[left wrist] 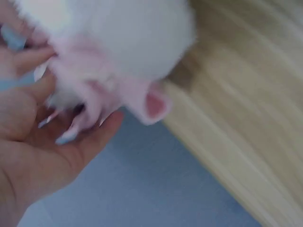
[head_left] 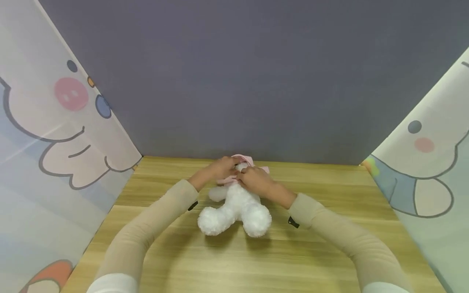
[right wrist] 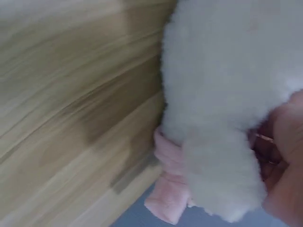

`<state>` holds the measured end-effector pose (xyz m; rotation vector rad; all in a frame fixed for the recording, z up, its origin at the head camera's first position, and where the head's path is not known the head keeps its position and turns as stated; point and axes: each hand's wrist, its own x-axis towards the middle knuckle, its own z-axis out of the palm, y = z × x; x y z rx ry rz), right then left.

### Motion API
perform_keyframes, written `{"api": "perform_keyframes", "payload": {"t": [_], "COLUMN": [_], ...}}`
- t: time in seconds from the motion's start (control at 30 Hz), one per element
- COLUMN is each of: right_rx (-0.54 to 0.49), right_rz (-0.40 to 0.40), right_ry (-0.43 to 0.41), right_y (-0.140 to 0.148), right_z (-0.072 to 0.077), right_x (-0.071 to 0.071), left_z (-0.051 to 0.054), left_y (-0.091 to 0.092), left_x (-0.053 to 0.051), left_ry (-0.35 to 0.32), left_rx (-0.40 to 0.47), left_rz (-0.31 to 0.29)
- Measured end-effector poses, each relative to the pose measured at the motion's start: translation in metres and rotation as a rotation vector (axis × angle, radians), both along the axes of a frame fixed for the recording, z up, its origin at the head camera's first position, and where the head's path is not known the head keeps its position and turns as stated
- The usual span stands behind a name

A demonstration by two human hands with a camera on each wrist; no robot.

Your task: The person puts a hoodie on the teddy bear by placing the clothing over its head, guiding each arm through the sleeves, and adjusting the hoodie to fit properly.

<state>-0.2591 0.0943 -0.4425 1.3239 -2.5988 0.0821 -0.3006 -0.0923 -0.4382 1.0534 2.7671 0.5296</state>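
Observation:
A white fluffy plush toy (head_left: 239,203) lies on the wooden table with its two legs toward the near edge. Pink cloth (left wrist: 94,90) wraps its upper end, and a loose pink end (right wrist: 168,198) sticks out beside the fur. My left hand (head_left: 222,167) is at the far left side of the toy; in the left wrist view its fingers (left wrist: 102,135) curl round the pink cloth. From the right, my right hand (head_left: 258,182) grips the toy near the cloth, its fingers partly hidden by fur in the right wrist view.
A dark grey panel (head_left: 249,81) rises behind the wooden table (head_left: 311,260). Light side panels with cartoon animals stand at the left (head_left: 29,162) and right (head_left: 432,158).

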Motion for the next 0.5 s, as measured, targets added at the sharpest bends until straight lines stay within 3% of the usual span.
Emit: {"api": "perform_keyframes", "payload": {"t": [0.1,0.23,0.33,0.4,0.5], "right_rx": [-0.047,-0.14,-0.136,-0.11,-0.104], "right_rz": [0.058,0.065,0.064,0.071,0.104], "right_ry": [-0.028,-0.199,-0.261,-0.237,-0.117], "right_y": [0.004,0.005,0.005,0.007,0.011], "right_z": [-0.005,-0.003,0.0,0.0,-0.001], "right_x": [-0.001,-0.001,0.002,0.005,0.01], "left_z": [-0.006,-0.008,-0.007,-0.007,-0.008], "left_y": [0.006,0.013,0.015,0.015,0.014], "left_x": [0.002,0.006,0.006,0.006,0.006], "left_ry": [0.009,0.012,0.031,0.033,0.044], "left_rx": [0.007,-0.009,-0.042,-0.061,-0.063], "left_rz": [0.041,0.151,0.219,0.243,0.236]}}
